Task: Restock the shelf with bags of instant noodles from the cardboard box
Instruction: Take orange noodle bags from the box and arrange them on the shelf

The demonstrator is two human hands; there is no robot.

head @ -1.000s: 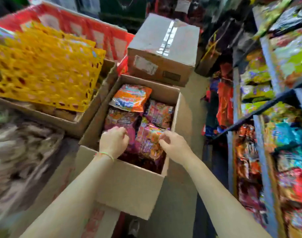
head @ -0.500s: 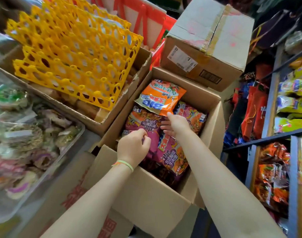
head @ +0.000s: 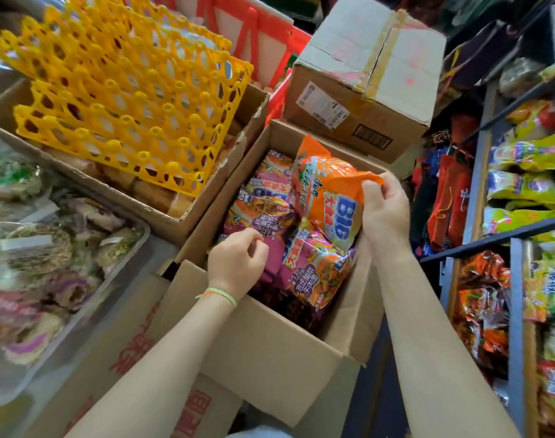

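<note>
An open cardboard box sits in front of me, filled with several pink and purple noodle bags. My right hand grips an orange noodle bag by its edge and holds it tilted above the right side of the box. My left hand, with a green band at the wrist, pinches the top of a pink noodle bag lying in the box. The metal shelf on the right carries rows of green, yellow and orange packets.
A sealed taped carton stands behind the open box. Yellow plastic egg trays fill a box at the left. A metal tray of wrapped goods lies at the far left. Red crates stand at the back.
My right hand has taken the orange bag from the back of the box and raised it to the right. My left hand stays at the pink bags, and the view has moved closer.
</note>
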